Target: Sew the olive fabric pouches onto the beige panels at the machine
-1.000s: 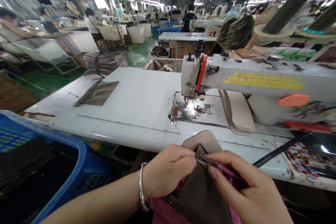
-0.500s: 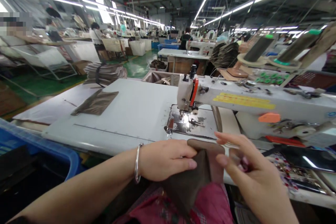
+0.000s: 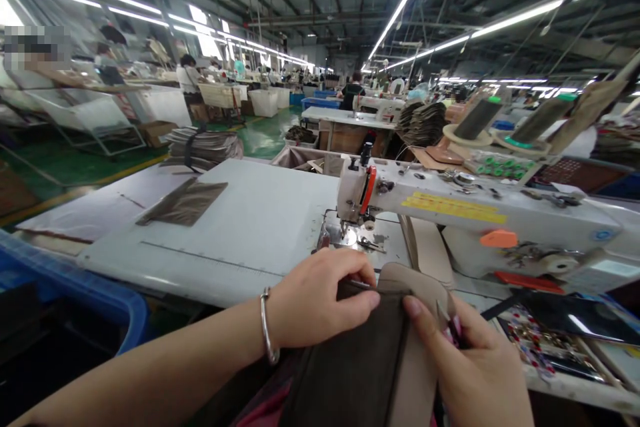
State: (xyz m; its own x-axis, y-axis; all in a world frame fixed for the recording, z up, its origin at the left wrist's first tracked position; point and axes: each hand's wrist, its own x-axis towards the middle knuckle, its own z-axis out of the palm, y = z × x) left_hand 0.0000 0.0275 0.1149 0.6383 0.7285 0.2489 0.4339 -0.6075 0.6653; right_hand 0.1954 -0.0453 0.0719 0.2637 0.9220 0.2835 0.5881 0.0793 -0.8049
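Observation:
A dark brown fabric piece (image 3: pixel 350 360) with a lighter taupe flap (image 3: pixel 420 280) hangs in front of me, over my lap. Its upper edge is pinched between the thumb and fingers of my left hand (image 3: pixel 320 300), which wears a silver bangle. My right hand (image 3: pixel 470 353) grips the same piece at the flap's right side, thumb pressed on the seam. Something small and pink with a pointed metal tip (image 3: pixel 443 312) shows inside my right hand, mostly hidden. Just beyond the fabric is the needle area of a white sewing machine (image 3: pixel 430 193).
The pale sewing table (image 3: pixel 260 213) carries a flat brown fabric piece (image 3: pixel 187 203) at left. Behind it lies a tied fabric stack (image 3: pixel 203 147). A blue bin (image 3: pixel 135 310) borders the left side. Thread cones (image 3: pixel 477 119) stand behind the machine. Other people work farther off.
My right hand has come from beside the fabric to gripping it. The piece is raised and spread, showing a long seam. My left hand keeps its hold; the view has shifted slightly.

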